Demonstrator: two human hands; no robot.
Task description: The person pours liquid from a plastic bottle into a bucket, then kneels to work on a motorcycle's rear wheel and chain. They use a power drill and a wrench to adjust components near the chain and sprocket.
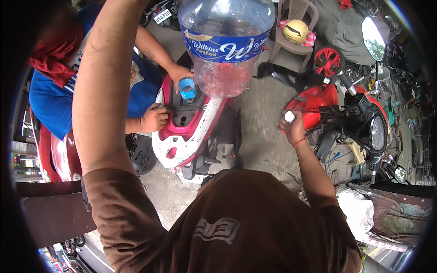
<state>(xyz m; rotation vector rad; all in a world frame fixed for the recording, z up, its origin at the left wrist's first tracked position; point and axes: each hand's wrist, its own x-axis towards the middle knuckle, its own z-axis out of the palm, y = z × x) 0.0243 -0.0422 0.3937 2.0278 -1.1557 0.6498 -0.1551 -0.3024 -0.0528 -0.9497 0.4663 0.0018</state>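
Observation:
My left forearm [102,68] rises past the upper edge, so my left hand is out of sight. A large clear plastic water bottle [225,82] with a blue label hangs close in front of me over the scooter; what holds it is hidden. To the right, my right hand [295,129] is closed round a small thing with a round white top [289,117]. Another person's hand [180,75] holds a light-blue cup-like container [187,88] over the dark opening in a pink and white scooter's tail [170,152]. That person's other hand [155,118] rests at the tail's left edge.
A red motorcycle [314,107] with handlebars and a mirror [375,38] stands at the right. A beige plastic chair [291,48] with a yellow helmet [296,31] is at the back. The co-worker's blue shirt [50,107] fills the left. White plastic sheeting [355,209] lies at lower right.

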